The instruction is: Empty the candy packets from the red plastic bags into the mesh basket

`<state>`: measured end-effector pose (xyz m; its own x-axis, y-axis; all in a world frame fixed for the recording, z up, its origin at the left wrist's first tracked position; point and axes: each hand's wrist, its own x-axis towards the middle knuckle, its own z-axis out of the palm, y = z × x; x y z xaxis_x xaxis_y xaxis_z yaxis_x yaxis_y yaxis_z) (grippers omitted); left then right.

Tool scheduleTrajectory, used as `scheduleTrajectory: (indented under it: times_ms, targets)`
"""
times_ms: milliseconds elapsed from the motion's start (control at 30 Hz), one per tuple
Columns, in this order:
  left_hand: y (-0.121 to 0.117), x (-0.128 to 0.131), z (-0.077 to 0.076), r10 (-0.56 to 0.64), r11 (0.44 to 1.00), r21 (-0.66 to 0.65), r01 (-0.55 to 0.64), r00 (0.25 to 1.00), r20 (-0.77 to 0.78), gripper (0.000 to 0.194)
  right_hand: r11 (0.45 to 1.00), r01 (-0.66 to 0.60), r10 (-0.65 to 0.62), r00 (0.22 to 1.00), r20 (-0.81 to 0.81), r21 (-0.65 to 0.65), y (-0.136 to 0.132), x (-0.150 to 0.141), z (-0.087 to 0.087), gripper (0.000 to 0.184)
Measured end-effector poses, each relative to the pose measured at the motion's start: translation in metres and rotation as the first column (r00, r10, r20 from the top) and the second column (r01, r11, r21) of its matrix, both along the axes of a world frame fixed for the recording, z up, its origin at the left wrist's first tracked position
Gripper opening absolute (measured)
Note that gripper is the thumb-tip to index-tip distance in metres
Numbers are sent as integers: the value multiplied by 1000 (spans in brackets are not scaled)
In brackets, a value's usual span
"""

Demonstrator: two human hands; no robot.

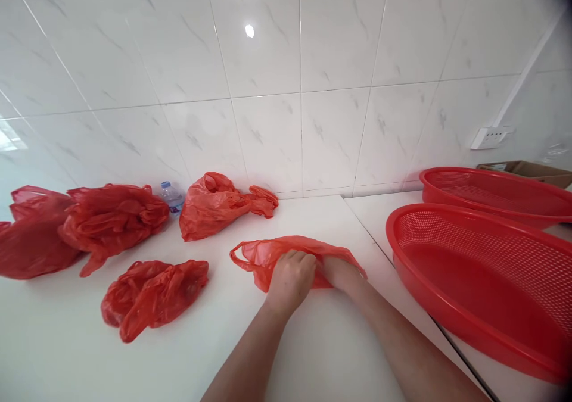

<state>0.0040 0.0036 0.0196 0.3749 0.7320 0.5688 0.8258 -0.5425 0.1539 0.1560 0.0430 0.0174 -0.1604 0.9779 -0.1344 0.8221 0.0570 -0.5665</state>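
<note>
In the middle of the white table lies a red plastic bag (263, 253), with a handle loop sticking out at its left end. My left hand (292, 277) is closed on the film of this bag near its middle. Beside it, my right hand (337, 271) reaches into or under the bag's right part. Red film covers the right fingers, so their grip is hidden. What the bag contains, if anything, does not show.
More red plastic bags (154, 298) lie crumpled to the left, one (218, 208) nearer the tiled wall. A clear bottle (172, 198) with a blue cap stands among them. Two red perforated baskets (447, 318) occupy the right, with a cardboard box (527, 168) behind.
</note>
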Motion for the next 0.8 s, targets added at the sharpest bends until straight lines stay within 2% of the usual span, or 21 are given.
scheduleTrajectory:
  times_ms: [33, 100, 167, 200, 267, 367, 467, 533, 600, 667, 733, 800]
  targets:
    - [4, -2, -4, 114, 989, -89, -117, 993, -41, 17, 998, -59, 59, 998, -21, -13, -3, 2, 2, 31]
    - [13, -13, -11, 323, 918, -211, -337, 941, -97, 15, 982, -179, 175, 982, -70, -54, -7, 8, 7, 35]
    - [18, -25, -17, 433, 850, -277, -448, 894, -116, 13, 952, -275, 259, 957, -130, -131, -8, 15, 11, 36]
    - [19, -30, -20, 449, 838, -299, -456, 888, -97, 11, 936, -307, 280, 946, -162, -174, -8, 19, 13, 35]
    - [19, -35, -26, 429, 839, -371, -399, 903, -1, 9, 905, -369, 315, 916, -249, -212, -6, 26, 14, 30]
    - [17, -35, -36, 316, 859, -491, -143, 904, 289, 18, 892, -403, 305, 871, -386, -205, -2, 34, 12, 27]
    - [15, -35, -43, 182, 860, -489, 146, 808, 561, 29, 930, -324, 197, 838, -508, -174, 2, 35, 5, 41]
    - [12, -35, -44, 142, 830, -497, 255, 764, 630, 47, 948, -277, 134, 793, -595, -155, 4, 31, 0, 47]
    - [9, -34, -43, 144, 806, -520, 283, 758, 636, 71, 965, -236, 114, 771, -626, -116, 6, 26, -5, 52]
    - [6, -33, -42, 154, 807, -533, 255, 781, 606, 85, 989, -139, 95, 840, -535, -43, 8, 20, -9, 66]
    - [4, -32, -40, 146, 809, -544, 223, 820, 553, 88, 999, -28, 38, 932, -360, 33, 11, 16, -12, 80]
    - [2, -31, -38, 136, 798, -562, 218, 843, 520, 87, 998, 17, -3, 975, -222, 59, 14, 14, -13, 80]
